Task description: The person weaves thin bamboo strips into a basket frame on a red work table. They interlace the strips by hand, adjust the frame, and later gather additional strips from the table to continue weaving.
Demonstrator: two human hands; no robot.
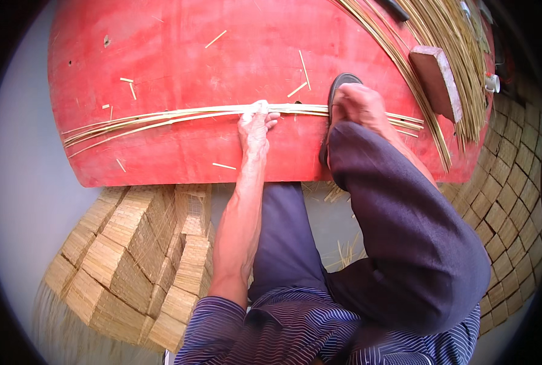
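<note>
Left hand [256, 125] fingers [270, 117] closed on strip bundle [161, 120], which lies across the red worktop [180, 48], running left and right of the fingers. Foot [359, 103] pins it. Right hand unseen.

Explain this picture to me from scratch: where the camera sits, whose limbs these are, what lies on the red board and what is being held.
There is no machine here, only a person at work. The single picture comes from a wide-angle camera worn on the person's head, looking down, so straight edges bend near the rim. The left hand reaches out from the lower edge and presses on a bundle of thin pale strips that lies across a red board. A foot in a dark sandal, on a raised knee in dark trousers, pins the same bundle further right. The right hand is not visible. Also on the board are short strip offcuts, a larger fan of strips and a wooden block lying on it. Beside the person, stacks of woven mats lie on the floor.
</note>
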